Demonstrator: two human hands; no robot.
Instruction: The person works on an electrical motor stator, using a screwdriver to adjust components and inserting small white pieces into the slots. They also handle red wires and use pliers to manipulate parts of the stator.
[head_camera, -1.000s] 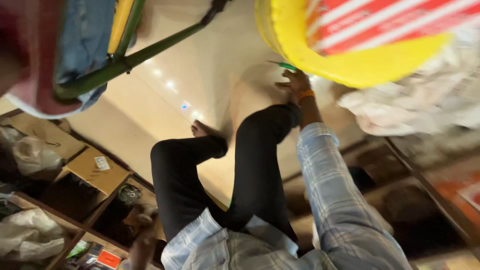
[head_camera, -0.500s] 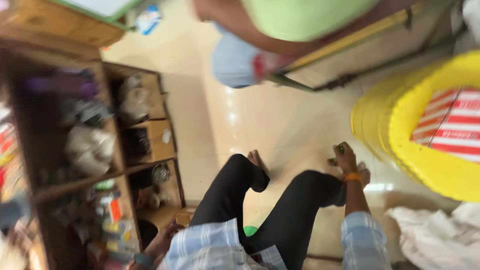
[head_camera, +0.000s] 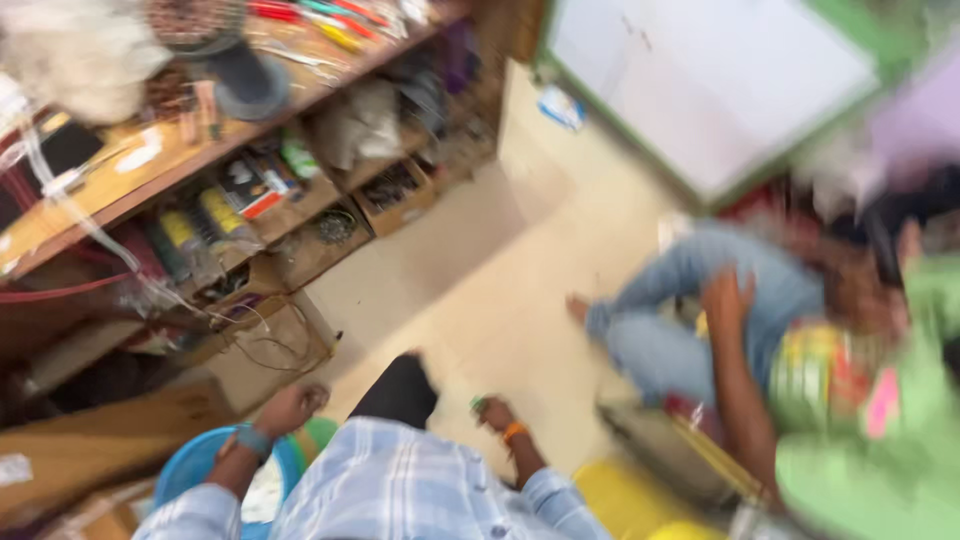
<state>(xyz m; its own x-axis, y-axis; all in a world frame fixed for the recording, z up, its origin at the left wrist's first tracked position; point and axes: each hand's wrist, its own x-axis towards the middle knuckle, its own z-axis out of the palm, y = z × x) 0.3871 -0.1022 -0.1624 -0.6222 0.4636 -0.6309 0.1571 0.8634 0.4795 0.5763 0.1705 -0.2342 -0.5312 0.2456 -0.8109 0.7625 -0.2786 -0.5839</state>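
Observation:
The picture is blurred by motion. My left hand (head_camera: 291, 408), with a blue band on the wrist, hangs with curled fingers over the rim of a blue tub (head_camera: 190, 467) at the lower left. My right hand (head_camera: 495, 413), with an orange band on the wrist, rests low near the cream floor (head_camera: 480, 290) beside my black-trousered knee (head_camera: 400, 392). A small green thing (head_camera: 478, 404) shows at its fingertips. My plaid shirt sleeves fill the bottom edge.
A wooden shelf unit (head_camera: 230, 150) packed with tools, boxes and wires runs along the left. Another person (head_camera: 730, 330) in jeans and a green top sits on the floor at right. A yellow tub (head_camera: 625, 500) lies at the bottom, and a white board (head_camera: 700, 80) stands at the back.
The view has swung round: the shelves now fill the upper left and the seated person the right. The yellow tub has dropped to the bottom edge. A blue tub has come into view.

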